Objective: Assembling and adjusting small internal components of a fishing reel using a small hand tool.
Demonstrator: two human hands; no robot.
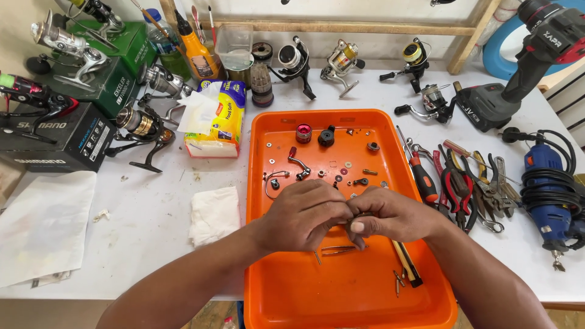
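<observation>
A white workbench is seen from above, with an orange tray (292,292) set squarely before the person. Both hands are brought together over the middle of the tray. The left hand (301,213) and the right hand (390,214) are curled narrow, fingertips meeting, and a small dark part (352,214) is pinched between them. The part is held low over the tray, seemingly so that anything dropped lands inside its raised rim.

Loose reel pieces are spread across the far half of the tray: a red spool cap (303,133), a black knob (326,136), a bent wire bail (272,179), and washers and screws. They are laid apart, probably so that each can be found singly. Tweezers (339,249) lie just below the hands, within easy reach. Pliers and screwdrivers (457,183) are grouped just right of the tray, a blue rotary tool (545,183) beyond them. A folded tissue (213,214) lies just left of the tray. Fishing reels (143,125) stand along the back and left, some on boxes.

The held part is almost wholly covered by the fingers; its shape cannot be made out. The smallest tray pieces are too small to identify. The forearms are cut off by the lower edge.
</observation>
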